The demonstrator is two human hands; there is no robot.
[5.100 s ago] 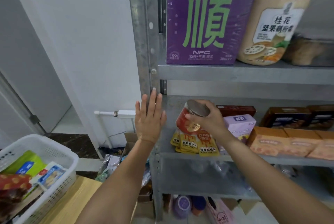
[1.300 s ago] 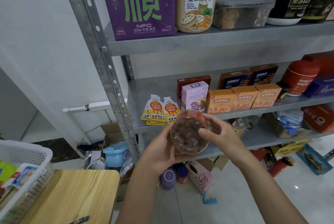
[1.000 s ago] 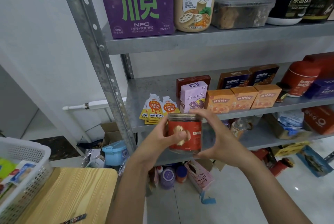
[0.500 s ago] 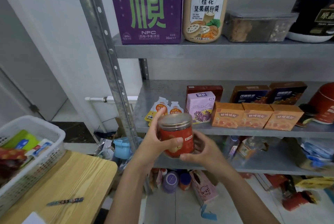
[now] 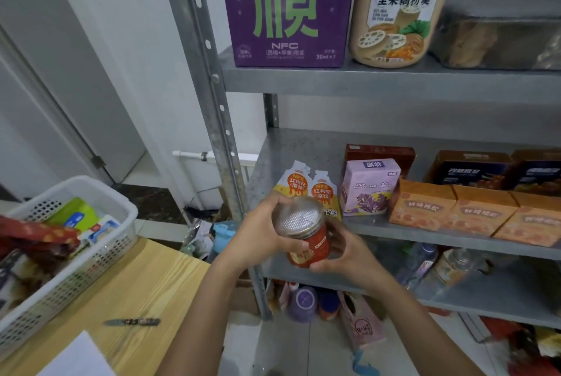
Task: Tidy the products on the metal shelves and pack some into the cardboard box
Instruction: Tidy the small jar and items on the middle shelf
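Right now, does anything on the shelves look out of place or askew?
The orange pouches lie flat and overlapping at the left end of the middle shelf, while the boxes beside them stand in neat rows. The jar is off the shelf, held by the left hand and right hand.

Stockroom: bare metal shelves (image 5: 379, 84) of boxed goods (image 5: 422, 208), stock on the floor (image 5: 303, 345), basket (image 5: 100, 251) of packets.
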